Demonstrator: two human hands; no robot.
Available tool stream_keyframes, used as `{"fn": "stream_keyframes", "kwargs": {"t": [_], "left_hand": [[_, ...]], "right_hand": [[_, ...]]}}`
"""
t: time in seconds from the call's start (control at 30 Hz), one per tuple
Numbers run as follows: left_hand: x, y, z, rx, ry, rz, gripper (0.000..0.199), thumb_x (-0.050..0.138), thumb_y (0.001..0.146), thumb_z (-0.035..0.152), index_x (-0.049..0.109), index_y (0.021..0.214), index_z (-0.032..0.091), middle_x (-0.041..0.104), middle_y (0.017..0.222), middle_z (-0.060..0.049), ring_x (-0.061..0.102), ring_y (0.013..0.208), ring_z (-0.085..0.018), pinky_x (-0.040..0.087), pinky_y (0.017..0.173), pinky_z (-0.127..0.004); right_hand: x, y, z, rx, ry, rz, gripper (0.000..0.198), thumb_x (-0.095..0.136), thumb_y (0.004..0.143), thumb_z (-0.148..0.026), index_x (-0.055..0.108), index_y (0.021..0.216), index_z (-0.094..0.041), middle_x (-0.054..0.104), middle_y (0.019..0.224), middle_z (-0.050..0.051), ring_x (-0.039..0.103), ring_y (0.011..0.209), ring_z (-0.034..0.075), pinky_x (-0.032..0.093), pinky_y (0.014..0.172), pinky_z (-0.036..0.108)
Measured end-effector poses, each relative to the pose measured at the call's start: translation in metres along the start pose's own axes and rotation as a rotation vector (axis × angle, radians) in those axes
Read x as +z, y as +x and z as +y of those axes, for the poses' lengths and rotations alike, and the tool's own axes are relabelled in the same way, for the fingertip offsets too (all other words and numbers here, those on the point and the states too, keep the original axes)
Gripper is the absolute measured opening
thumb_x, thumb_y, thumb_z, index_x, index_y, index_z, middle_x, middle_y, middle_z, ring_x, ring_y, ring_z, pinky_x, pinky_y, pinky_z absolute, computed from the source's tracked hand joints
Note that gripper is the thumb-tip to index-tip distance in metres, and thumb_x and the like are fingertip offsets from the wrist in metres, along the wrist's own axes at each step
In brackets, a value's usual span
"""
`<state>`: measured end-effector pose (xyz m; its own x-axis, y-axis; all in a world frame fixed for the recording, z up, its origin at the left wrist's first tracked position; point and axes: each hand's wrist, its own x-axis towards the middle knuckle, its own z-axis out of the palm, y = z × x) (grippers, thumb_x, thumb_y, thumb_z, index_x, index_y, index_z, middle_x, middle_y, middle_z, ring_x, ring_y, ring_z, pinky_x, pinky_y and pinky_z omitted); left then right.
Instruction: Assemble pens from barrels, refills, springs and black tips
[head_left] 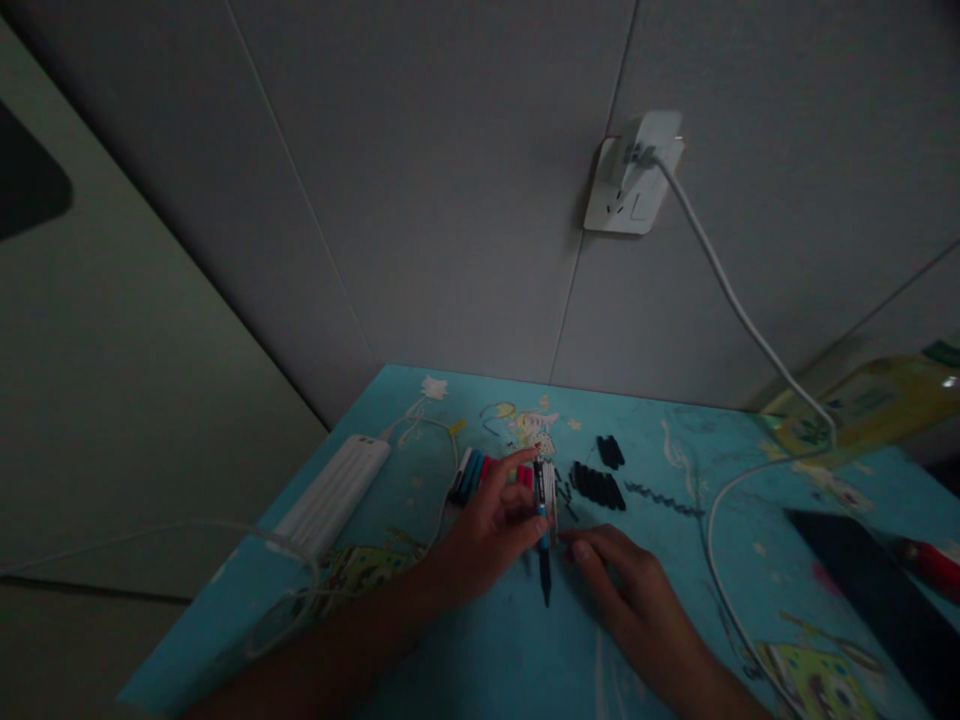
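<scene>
My left hand (499, 515) is closed on a blue-and-black pen (545, 570), with the thumb on its barrel and the index finger stretched toward its upper end. The pen points down toward me. Several thin white pen refills (551, 485) lie just right of it. My right hand (634, 590) is beside their near ends, thumb and index finger together; whatever is between them is too small to make out. Coloured pen barrels (470, 474) lie in a row, partly hidden behind my left hand. Short black tubes (598, 486) and a smaller black group (610, 452) lie to the right.
A row of small dark pieces (664, 498) lies farther right. A white power strip (334, 492) and cables are on the left. A charger (651, 135) in the wall socket trails a white cable (739, 305) across the table, near a yellow bottle (874, 405) and a dark flat panel (874, 590).
</scene>
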<state>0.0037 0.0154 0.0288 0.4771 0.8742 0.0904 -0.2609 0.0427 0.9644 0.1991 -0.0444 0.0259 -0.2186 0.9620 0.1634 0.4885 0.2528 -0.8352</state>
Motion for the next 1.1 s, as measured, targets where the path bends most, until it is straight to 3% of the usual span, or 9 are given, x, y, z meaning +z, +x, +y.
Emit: {"fn": "stream_keyframes", "kwargs": {"t": [0.17,0.43,0.83,1.1], "left_hand": [[-0.0009,0.0005,-0.0006,-0.037,0.019,-0.015,0.058,0.066,0.087,0.023,0.042,0.14,0.025,0.057,0.079,0.002,0.058,0.074,-0.013,0.043,0.071,-0.027],[-0.0032,0.0007,-0.0024,-0.037,0.023,-0.043,0.061,0.063,0.089,0.023,0.037,0.145,0.025,0.064,0.091,-0.003,0.062,0.081,-0.016,0.046,0.075,-0.03],[-0.0033,-0.001,-0.0004,-0.073,0.002,-0.067,0.058,0.066,0.088,0.024,0.042,0.141,0.025,0.065,0.093,-0.004,0.062,0.081,-0.016,0.047,0.075,-0.03],[-0.0048,0.0005,-0.0033,-0.058,-0.046,-0.106,0.065,0.066,0.088,0.025,0.036,0.146,0.026,0.064,0.091,-0.003,0.062,0.08,-0.015,0.047,0.076,-0.03]], "right_hand": [[0.0006,0.0007,0.0012,-0.009,-0.028,0.02,0.027,0.045,0.101,-0.033,0.071,0.103,-0.022,0.07,0.096,0.007,0.065,0.088,0.021,0.049,0.082,0.031],[0.0016,-0.0001,0.0011,-0.019,-0.027,0.012,0.025,0.046,0.101,-0.031,0.069,0.101,-0.023,0.069,0.095,0.007,0.064,0.088,0.02,0.049,0.082,0.032],[0.0025,-0.0003,0.0,-0.02,-0.013,0.017,0.026,0.046,0.101,-0.032,0.068,0.094,-0.022,0.069,0.091,0.006,0.064,0.086,0.02,0.049,0.08,0.032],[0.001,-0.0013,-0.0004,-0.016,-0.019,0.028,0.026,0.045,0.101,-0.033,0.067,0.091,-0.022,0.068,0.089,0.005,0.063,0.084,0.02,0.049,0.078,0.031]]}}
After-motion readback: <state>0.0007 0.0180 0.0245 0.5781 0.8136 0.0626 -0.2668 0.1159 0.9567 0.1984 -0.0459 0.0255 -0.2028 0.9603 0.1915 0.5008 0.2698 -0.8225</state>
